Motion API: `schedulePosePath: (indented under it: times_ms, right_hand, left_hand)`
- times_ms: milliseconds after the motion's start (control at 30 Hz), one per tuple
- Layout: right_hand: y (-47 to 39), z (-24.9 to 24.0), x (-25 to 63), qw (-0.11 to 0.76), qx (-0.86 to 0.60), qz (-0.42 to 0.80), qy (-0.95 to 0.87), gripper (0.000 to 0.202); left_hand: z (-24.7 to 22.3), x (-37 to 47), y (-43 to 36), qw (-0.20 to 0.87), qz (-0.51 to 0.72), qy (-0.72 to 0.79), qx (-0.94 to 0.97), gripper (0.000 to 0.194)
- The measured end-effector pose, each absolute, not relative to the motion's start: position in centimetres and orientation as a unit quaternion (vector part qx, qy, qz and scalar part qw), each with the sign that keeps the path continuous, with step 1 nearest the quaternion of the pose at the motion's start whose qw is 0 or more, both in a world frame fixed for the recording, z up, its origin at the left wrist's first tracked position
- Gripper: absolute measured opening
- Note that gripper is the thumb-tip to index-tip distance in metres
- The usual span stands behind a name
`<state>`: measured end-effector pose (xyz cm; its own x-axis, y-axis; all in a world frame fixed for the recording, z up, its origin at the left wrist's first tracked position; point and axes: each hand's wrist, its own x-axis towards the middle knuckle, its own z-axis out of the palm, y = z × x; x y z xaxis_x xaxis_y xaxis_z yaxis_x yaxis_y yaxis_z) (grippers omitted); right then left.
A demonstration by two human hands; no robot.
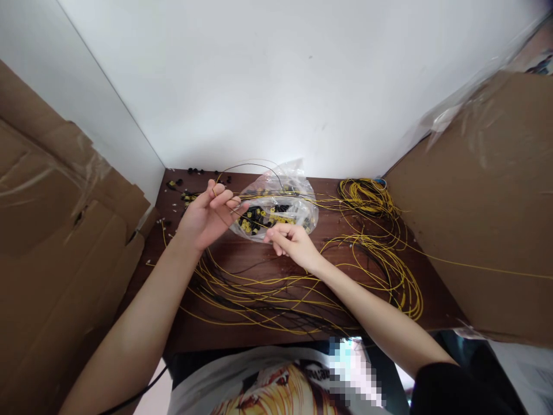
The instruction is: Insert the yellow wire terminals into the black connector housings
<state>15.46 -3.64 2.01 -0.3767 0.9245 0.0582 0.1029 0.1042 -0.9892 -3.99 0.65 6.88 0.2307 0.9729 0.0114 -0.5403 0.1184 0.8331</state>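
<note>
My left hand (211,214) is raised over the left part of the table, palm turned up and fingers curled, with a thin yellow and black wire (254,221) running across them. The same strand stretches down to my right hand (294,242), whose thumb and fingers are pinched on it. Behind and below both hands lies a clear plastic bag (307,199) holding small black and yellow connector-like parts (253,219). One thin wire arcs above the bag from my left fingers. The exact ends of the held wire are too small to make out.
Long yellow and black wires (259,288) spread over the front of the brown table (259,262). A coiled bundle (360,196) lies at the back right. Small black parts (196,171) are scattered at the back left. Cardboard sheets (484,207) stand at both sides, before a white wall (276,86).
</note>
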Motion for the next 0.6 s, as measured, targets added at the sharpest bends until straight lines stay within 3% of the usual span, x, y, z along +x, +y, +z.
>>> schedulePosePath:
  times_ms: [367, 600]
  right_hand:
    - [-3.0, 2.8, 16.7, 0.335, -0.370, 0.679, -0.538, 0.029]
    - [-2.3, 3.0, 17.4, 0.503, -0.458, 0.534, -0.502, 0.024]
  left_hand:
    - [7.0, -4.8, 1.1, 0.712, 0.573, 0.279, 0.297, 0.040]
    - [7.4, -5.1, 0.9, 0.714, 0.576, 0.271, 0.290, 0.040]
